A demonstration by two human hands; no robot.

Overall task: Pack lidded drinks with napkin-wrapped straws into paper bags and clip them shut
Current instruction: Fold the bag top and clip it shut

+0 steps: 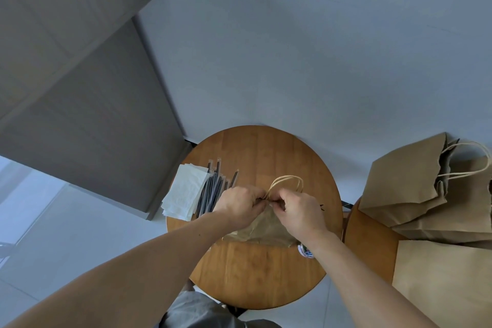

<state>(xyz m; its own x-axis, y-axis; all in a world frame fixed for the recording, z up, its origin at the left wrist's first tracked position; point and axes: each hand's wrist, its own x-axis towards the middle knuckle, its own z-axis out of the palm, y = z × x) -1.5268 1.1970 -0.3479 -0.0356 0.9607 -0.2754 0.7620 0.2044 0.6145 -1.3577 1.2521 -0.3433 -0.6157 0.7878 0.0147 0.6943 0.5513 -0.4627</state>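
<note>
L grip [239, 201], R grip [299, 212]: bag [266, 229] top

Left forearm [138, 258] and right forearm [356, 271] are bare; creased grey clothing [198, 310] shows below the round table's [255, 274] near rim.

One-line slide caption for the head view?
Left hand and right hand pinch the top of a paper bag on a round wooden table, beside napkins and straws.

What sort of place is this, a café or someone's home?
Hard to say; likely a plain room set up for takeaway packing: a small round wooden table holds napkins and wrapped straws, with brown paper bags piled beside it.
</note>
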